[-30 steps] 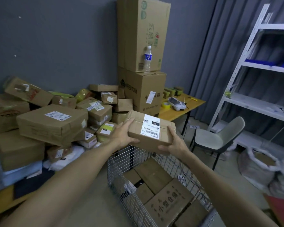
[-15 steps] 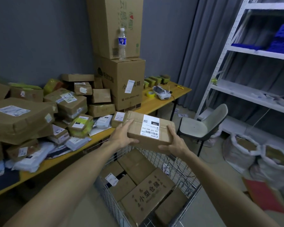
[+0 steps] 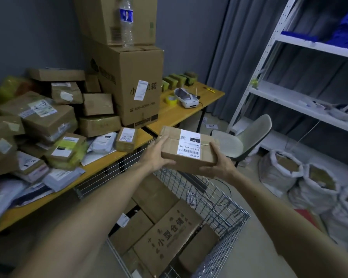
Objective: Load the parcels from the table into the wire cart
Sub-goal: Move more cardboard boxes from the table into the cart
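Dim, bluish, even light; shadows are soft. Wide-angle distortion bows the white metal shelving (image 3: 285, 98) at right. The piled brown cardboard parcels (image 3: 46, 121) at left are smeared; the small brown cardboard box (image 3: 189, 164) mid-frame is sharp.

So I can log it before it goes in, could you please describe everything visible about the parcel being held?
The parcel is a flat brown cardboard box, apparently taped shut, with a white shipping label wrapping from its top onto the near side, showing a barcode. It is held roughly level above the wire cart: the left hand grips its left end, the right hand its right end. Nothing else touches it.
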